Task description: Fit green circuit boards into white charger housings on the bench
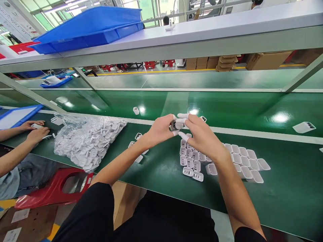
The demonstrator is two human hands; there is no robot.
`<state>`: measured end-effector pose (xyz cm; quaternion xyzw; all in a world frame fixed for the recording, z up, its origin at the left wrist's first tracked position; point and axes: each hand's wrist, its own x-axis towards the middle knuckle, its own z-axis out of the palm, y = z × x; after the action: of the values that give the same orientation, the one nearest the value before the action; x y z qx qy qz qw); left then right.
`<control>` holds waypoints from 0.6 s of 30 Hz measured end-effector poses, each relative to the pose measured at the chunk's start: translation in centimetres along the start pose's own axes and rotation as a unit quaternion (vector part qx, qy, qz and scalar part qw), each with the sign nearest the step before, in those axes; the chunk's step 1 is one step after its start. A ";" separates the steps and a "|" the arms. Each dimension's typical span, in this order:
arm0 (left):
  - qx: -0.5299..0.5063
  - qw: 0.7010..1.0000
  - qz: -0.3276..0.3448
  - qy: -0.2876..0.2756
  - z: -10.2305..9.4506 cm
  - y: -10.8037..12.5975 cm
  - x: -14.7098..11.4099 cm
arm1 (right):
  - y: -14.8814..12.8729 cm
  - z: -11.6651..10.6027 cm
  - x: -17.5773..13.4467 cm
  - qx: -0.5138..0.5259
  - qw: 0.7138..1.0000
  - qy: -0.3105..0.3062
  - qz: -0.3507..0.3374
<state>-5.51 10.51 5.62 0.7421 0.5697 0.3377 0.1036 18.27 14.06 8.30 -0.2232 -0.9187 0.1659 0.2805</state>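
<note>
at the far left, a blue-rimmed tray (20,116) with a pale lining lies behind a co-worker's hands (37,134), which hold a small white piece (37,126). a red stool (57,188) stands below the worktop edge, near the co-worker's legs. next along, a clear plastic bag (88,143) packed with many loose white pieces slumps on the green worktop (161,171). above it, stacked blue trays (88,32) sit on the raised shelf (217,32). to the right of the bag, a few small white parts (138,158) lie beside the person's left forearm, partly covered by it, and a single white piece stands on the glossy green strip (113,102) past the pale rail.

near the middle, the left hand (161,129) is raised over the worktop, its fingers pinching a small part (172,126) with dark and metallic bits, mostly hidden. the right hand (200,134) meets it from the other side, white covers on its fingertips; whether these fingers grip the part too, i cannot tell. below the right hand, slotted white casings (189,162) lie in close rows. right of the forearm, smooth white casings (244,161) lie in another block, and farther right a lone white casing (304,127) rests on the strip.
</note>
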 end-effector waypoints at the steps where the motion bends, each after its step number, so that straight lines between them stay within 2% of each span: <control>1: -0.007 0.999 0.028 0.014 -0.5 0.9 -0.9 | -0.2 0.4 0.1 0.020 1.000 -0.020 -0.002; 5: -0.019 0.996 0.066 0.061 -1.9 2.6 -3.5 | -1.5 0.8 -0.1 0.092 0.993 -0.067 0.011; 9: -0.002 0.994 0.037 0.107 -2.7 3.0 -5.7 | -2.3 0.4 -0.5 0.112 0.993 -0.042 -0.009; 11: -0.002 0.989 0.021 0.147 -3.1 3.0 -6.7 | -2.3 0.0 -0.6 0.127 0.991 -0.012 -0.031; 13: 0.001 0.980 0.029 0.196 -3.4 3.0 -7.8 | -2.4 -0.4 -0.7 0.157 0.985 0.044 -0.049; 16: 0.010 0.961 0.064 0.269 -3.2 2.6 -9.2 | -2.8 -0.8 -0.7 0.244 0.960 0.128 -0.049; 18: -0.016 0.950 0.072 0.303 -2.6 2.3 -10.0 | -3.2 -0.8 -0.6 0.307 0.939 0.151 -0.033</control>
<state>-6.59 0.01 4.97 0.6421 0.5136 0.5625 -0.0872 18.16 11.16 10.02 -0.1179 -0.7768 0.3945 0.4765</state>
